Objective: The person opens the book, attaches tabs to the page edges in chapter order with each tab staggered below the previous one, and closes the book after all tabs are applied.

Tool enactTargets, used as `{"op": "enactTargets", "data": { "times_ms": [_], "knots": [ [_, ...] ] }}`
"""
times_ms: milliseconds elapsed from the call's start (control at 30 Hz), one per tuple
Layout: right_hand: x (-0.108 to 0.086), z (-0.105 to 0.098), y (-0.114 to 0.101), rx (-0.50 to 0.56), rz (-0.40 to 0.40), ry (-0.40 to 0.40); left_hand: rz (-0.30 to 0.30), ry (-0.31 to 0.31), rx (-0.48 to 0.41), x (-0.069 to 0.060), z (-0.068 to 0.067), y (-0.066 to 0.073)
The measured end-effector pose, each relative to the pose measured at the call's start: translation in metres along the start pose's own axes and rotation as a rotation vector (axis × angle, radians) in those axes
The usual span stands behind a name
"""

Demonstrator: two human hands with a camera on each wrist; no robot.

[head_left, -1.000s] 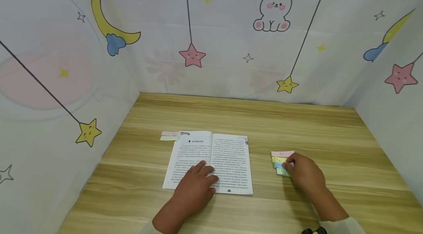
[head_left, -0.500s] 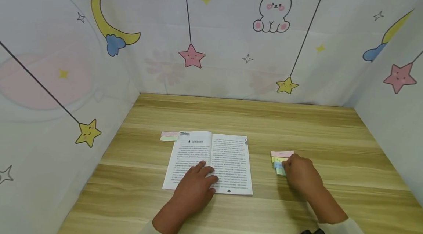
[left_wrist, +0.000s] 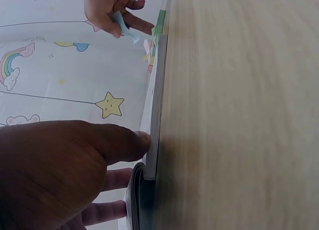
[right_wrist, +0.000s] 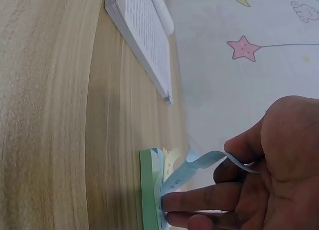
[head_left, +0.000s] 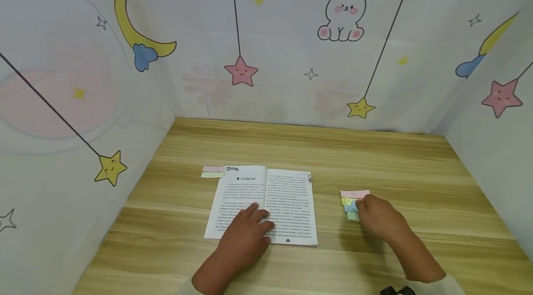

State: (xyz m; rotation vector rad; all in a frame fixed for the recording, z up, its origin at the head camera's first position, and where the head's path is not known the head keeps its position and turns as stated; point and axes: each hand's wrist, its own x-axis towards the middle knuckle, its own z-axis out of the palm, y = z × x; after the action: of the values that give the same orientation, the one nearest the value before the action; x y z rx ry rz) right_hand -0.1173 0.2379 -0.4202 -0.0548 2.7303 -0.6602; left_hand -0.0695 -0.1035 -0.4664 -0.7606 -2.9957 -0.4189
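An open book [head_left: 289, 207] lies on the table, with my left hand [head_left: 246, 237] resting across the lower part of its pages, fingers relaxed. In the left wrist view the left thumb [left_wrist: 124, 142] touches the page edge. To the right of the book sits a set of sticky tabs in pink [head_left: 354, 193], yellow, blue and green. My right hand [head_left: 380, 217] pinches a blue sticky tab [right_wrist: 184, 173] between thumb and finger. That tab is curled and lifted at one end, its other end still at the green-edged pad [right_wrist: 148, 185]. Two other right fingers touch the pad.
A pink tab [head_left: 213, 169] and a pale green tab [head_left: 212, 175] stick out from the book's upper left edge. The wooden table [head_left: 312, 147] is enclosed by a white cloth backdrop [head_left: 283, 101] printed with stars, moons and a rabbit.
My right hand has shifted slightly over the tab set, and the blue tab's end has risen from the pad. The left hand and the book have stayed put.
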Motion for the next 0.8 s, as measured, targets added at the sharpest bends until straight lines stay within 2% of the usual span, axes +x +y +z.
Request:
{"op": "enactTargets", "data": {
  "times_ms": [233,433,600,800],
  "knots": [
    [-0.0009,-0.0045,-0.0012,0.047,-0.031,-0.057,0.008,0.014,0.005,0.0001,-0.0004,-0.0012],
    [-0.0019,-0.0073,-0.0037,0.127,0.015,-0.118,0.011,0.017,0.010,0.0002,-0.0005,-0.0021],
    [-0.0017,-0.0074,-0.0032,0.134,0.024,-0.113,0.009,0.013,0.005,0.0002,-0.0004,-0.0021],
    [-0.0046,-0.0090,0.0020,0.193,0.059,-0.054,0.007,0.005,0.001,0.0005,0.0006,-0.0014]
  ]
}}
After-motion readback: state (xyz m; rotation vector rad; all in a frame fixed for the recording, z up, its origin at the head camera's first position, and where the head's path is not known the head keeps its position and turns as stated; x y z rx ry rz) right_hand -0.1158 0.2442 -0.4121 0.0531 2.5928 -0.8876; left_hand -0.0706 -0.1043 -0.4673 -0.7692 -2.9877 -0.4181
